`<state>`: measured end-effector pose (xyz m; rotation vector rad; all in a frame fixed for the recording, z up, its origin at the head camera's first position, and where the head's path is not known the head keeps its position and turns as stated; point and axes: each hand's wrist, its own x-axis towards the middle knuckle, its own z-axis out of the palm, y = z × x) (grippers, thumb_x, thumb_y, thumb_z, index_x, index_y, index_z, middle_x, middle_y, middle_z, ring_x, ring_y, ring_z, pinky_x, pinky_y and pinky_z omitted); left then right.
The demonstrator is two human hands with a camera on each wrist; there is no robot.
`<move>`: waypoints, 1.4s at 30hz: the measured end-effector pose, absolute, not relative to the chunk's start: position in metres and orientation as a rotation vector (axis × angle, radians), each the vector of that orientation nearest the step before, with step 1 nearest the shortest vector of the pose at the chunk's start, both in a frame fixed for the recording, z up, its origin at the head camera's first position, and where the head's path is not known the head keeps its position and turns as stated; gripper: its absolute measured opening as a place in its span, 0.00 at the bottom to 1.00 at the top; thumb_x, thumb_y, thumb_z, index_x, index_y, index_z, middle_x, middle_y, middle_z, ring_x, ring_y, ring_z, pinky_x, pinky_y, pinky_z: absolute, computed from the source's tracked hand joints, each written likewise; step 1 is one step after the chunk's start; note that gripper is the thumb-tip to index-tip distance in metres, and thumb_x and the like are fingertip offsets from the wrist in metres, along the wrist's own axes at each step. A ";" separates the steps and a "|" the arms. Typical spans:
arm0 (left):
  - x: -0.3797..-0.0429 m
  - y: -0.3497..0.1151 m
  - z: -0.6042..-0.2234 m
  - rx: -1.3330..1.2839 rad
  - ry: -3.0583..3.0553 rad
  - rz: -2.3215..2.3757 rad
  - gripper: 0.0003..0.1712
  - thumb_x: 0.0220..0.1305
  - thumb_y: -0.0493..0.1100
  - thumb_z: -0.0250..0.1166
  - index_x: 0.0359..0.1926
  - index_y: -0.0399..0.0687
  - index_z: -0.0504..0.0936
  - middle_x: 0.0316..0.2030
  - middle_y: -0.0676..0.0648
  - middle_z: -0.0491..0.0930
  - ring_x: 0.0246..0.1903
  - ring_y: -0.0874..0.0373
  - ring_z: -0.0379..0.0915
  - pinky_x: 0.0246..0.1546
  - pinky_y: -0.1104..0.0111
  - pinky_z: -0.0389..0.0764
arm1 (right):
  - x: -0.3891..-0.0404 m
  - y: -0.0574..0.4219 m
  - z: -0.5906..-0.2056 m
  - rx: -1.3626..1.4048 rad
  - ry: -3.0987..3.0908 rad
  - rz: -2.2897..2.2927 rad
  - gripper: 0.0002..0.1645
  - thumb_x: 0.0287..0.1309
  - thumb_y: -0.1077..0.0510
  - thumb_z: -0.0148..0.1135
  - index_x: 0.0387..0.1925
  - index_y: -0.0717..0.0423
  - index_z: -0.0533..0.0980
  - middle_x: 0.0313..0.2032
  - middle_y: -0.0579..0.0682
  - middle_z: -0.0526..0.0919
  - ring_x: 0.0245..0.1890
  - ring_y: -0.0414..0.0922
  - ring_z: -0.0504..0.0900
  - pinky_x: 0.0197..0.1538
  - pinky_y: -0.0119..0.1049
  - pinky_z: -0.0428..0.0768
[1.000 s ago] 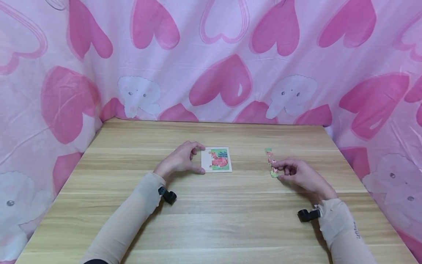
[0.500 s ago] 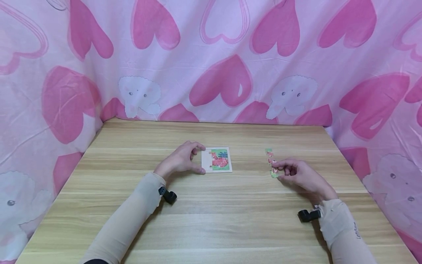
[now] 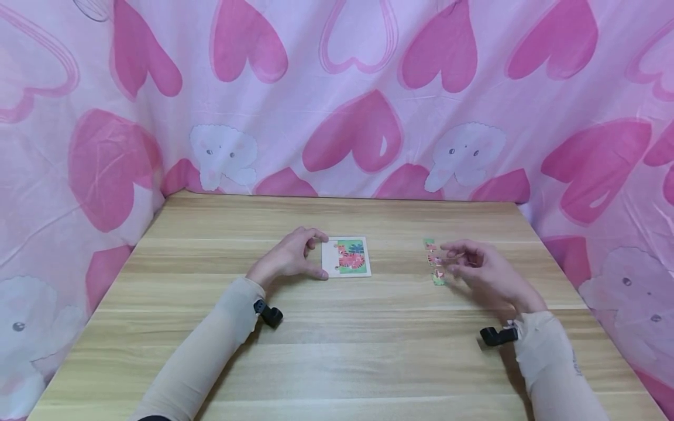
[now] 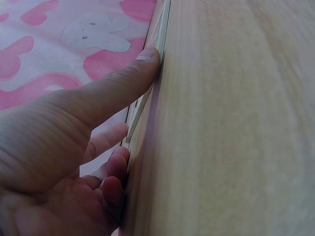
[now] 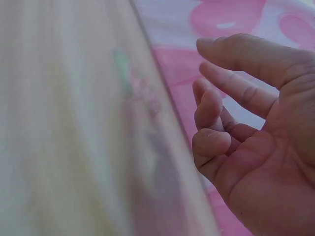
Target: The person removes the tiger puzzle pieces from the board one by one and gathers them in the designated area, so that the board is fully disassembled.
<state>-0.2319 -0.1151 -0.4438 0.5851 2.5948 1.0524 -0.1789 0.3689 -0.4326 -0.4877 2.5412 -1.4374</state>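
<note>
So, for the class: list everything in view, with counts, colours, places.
Table: one, light wood, foreground
Puzzle board: one, white, on table
Fitted pieces: count unclear, green, pink, blue, board's right part
Loose pieces: apparently three, green and pink, right of board
Heart-print cloth: count unclear, pink, behind and beside table
Wrist cameras: two, black, one per wrist
Sleeves: two, beige, forearms
Left hand: one, bare, gripping board's left edge
Right hand: one, bare, beside loose pieces
</note>
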 end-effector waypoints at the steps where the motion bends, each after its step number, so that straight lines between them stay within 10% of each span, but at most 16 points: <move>1: -0.232 -0.115 -0.444 0.586 2.595 1.054 0.53 0.50 0.52 0.93 0.75 0.52 0.78 0.54 0.45 0.74 0.50 0.50 0.70 0.51 0.58 0.76 | -0.180 0.367 -0.428 -0.492 2.545 -1.454 0.31 0.74 0.66 0.71 0.74 0.63 0.76 0.56 0.65 0.86 0.42 0.46 0.84 0.41 0.35 0.85; 10: -0.230 -0.115 -0.442 0.581 2.588 1.059 0.52 0.51 0.52 0.93 0.75 0.52 0.78 0.55 0.44 0.74 0.51 0.49 0.70 0.52 0.58 0.76 | -0.196 0.337 -0.391 -0.498 2.573 -1.572 0.35 0.74 0.64 0.72 0.78 0.56 0.74 0.61 0.47 0.84 0.51 0.43 0.87 0.50 0.31 0.87; 34: -0.230 -0.116 -0.442 0.590 2.590 1.064 0.52 0.50 0.52 0.93 0.74 0.52 0.79 0.55 0.44 0.74 0.51 0.49 0.70 0.52 0.58 0.76 | -0.234 0.221 -0.380 -0.658 2.357 -1.841 0.45 0.69 0.64 0.78 0.82 0.46 0.70 0.74 0.53 0.78 0.70 0.63 0.80 0.63 0.38 0.86; 42: -0.232 -0.116 -0.443 0.589 2.587 1.056 0.52 0.50 0.53 0.93 0.75 0.53 0.78 0.55 0.44 0.75 0.52 0.49 0.70 0.53 0.58 0.77 | -0.239 0.194 -0.402 -0.646 2.385 -1.752 0.44 0.68 0.61 0.79 0.81 0.48 0.70 0.72 0.57 0.79 0.69 0.64 0.80 0.72 0.55 0.79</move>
